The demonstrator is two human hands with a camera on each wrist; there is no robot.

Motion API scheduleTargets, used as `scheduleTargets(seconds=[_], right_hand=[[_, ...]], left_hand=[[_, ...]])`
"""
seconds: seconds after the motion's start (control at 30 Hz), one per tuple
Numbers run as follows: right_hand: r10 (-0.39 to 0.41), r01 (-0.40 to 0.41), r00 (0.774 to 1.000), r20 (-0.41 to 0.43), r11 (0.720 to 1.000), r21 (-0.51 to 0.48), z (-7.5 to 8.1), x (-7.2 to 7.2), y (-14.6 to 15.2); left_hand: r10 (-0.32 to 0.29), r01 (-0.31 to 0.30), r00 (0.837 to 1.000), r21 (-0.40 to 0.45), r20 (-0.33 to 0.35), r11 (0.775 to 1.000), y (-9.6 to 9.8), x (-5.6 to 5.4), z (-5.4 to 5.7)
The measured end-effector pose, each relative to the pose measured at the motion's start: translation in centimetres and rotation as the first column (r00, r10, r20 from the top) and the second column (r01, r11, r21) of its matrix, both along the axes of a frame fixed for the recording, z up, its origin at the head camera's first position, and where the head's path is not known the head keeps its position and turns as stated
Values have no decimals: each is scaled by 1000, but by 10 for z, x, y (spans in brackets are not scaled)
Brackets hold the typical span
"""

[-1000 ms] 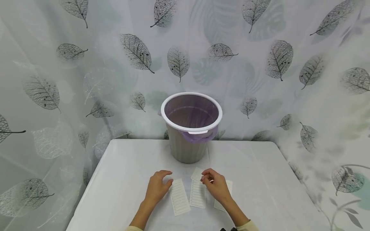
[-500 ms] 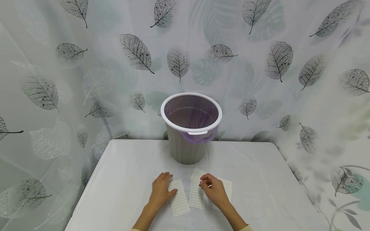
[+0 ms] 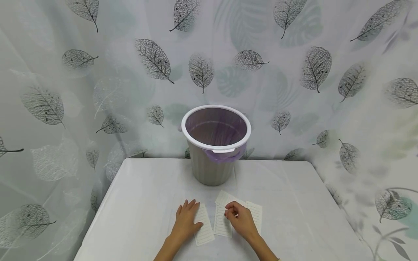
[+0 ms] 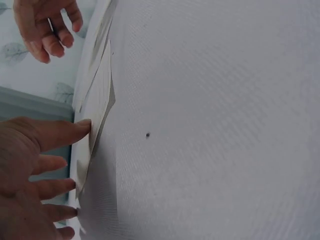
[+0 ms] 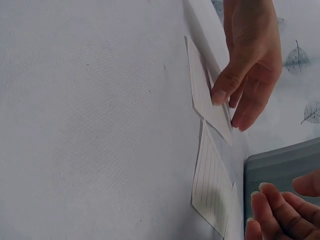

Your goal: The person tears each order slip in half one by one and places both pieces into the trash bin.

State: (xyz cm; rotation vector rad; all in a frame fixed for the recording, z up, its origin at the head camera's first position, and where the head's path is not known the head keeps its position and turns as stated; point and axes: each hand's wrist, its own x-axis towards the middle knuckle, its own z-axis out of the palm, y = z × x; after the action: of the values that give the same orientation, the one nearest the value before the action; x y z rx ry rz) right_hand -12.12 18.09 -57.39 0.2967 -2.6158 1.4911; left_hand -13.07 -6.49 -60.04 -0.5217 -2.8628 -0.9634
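In the head view my left hand rests on the left lined paper slip, fingers spread and thumb across it. The left wrist view shows the thumb touching the slip, whose edge lifts slightly. My right hand hovers with loosely curled fingers and holds nothing. Under and around it lie the middle lined slip, the right lined slip and a paler slip behind them. From the right wrist, my right hand appears apart from the slip beside it.
A grey bin with a white rim and purple liner stands behind the slips at the back of the white-covered table. A leaf-patterned curtain hangs behind and at both sides.
My left hand has come down and to the right, from beside the left slip onto it, and its fingers have straightened. My right hand has shifted slightly nearer to me.
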Motion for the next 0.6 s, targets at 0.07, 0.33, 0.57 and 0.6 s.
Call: scheduleTargets(seconds=[0.07,0.33,0.57,0.6], right_hand=[[-1,1,1000,2,1000,1,-1,0,0],[3,-3,1000,28,1000,-5,-5,2,-2],[8,-8,999,40,1000,-6,-4,3,-4],[9,-9,999,42,1000,-6,-4,3,-4]], left_hand=[[-1,1,1000,-11,-11,1000,0,1,1],[-13,9,998,-61,-67,998,0,7,-1],[-18,6,989,-79,-150,997,0,8,0],[-19,5,986,-79,-165,997,-1,8,0]])
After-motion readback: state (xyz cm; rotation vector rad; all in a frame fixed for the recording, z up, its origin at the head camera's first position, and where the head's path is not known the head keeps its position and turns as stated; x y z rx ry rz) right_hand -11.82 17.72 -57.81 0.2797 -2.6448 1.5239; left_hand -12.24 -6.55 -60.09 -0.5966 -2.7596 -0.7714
